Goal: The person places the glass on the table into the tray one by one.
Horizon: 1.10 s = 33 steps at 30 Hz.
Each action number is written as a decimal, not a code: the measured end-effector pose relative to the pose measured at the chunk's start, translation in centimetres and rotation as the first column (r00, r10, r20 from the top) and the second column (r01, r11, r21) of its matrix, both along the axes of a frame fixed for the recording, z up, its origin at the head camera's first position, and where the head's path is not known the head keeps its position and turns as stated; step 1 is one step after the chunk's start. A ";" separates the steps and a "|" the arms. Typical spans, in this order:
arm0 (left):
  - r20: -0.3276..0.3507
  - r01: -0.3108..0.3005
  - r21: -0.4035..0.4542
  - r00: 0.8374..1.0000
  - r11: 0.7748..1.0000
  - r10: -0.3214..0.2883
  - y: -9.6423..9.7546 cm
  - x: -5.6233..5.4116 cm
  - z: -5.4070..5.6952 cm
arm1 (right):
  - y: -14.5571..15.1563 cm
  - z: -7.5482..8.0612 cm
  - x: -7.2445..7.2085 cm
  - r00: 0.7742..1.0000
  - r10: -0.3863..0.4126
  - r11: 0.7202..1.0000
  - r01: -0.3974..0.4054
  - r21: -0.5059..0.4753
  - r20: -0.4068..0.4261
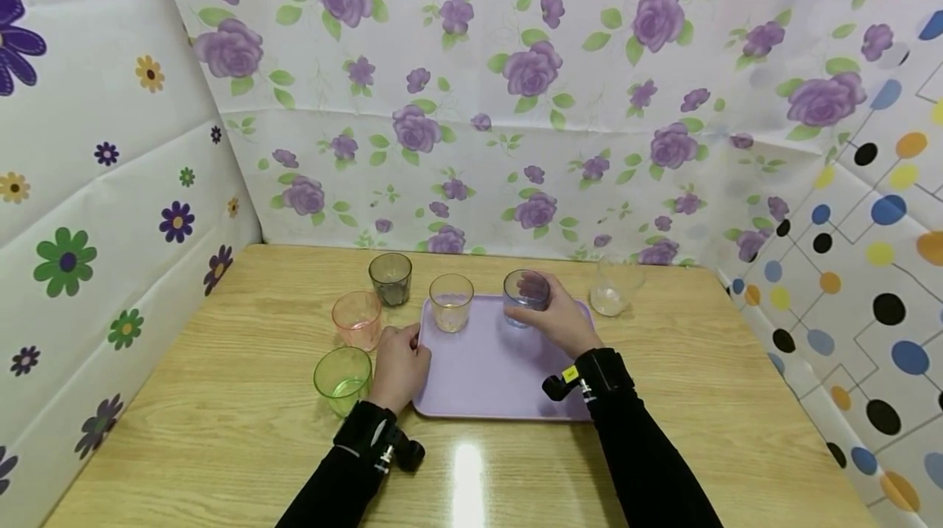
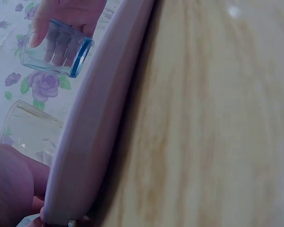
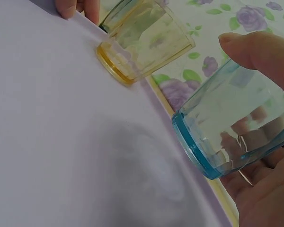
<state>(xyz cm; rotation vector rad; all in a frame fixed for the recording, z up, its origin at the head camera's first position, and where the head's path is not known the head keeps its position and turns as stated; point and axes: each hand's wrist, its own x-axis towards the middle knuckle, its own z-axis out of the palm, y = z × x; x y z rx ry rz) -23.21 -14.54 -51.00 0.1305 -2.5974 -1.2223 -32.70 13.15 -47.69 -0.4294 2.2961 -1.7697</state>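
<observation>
One blue-tinted glass (image 3: 232,113) is held over the far part of the purple tray (image 1: 501,381), its base seemingly just clear, with its sides gripped between thumb and fingers of the right hand (image 1: 558,319). It'd probably be felt as light, stiff, kinda slick and maybe breakable, so it's best grabbed round the sides, rim left alone. The tray's left edge is pinched by the left hand (image 1: 400,368). A yellowish glass (image 1: 451,304) is parked on the tray's far-left corner.
</observation>
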 end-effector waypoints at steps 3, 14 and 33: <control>0.005 0.001 -0.001 1.000 1.000 -0.001 -0.1 0.0 -0.1 | -0.3 -0.1 0.0 1.000 0.003 1.000 -0.003 -0.003 0.001; 0.006 0.006 0.003 1.000 1.000 -0.006 -0.1 0.0 0.0 | -1.1 -0.9 -0.3 1.000 0.000 1.000 0.000 0.006 0.002; 0.018 -0.002 0.013 1.000 1.000 0.002 0.0 -0.1 -0.1 | -1.8 -1.8 -0.3 1.000 -0.004 0.998 0.004 0.058 0.005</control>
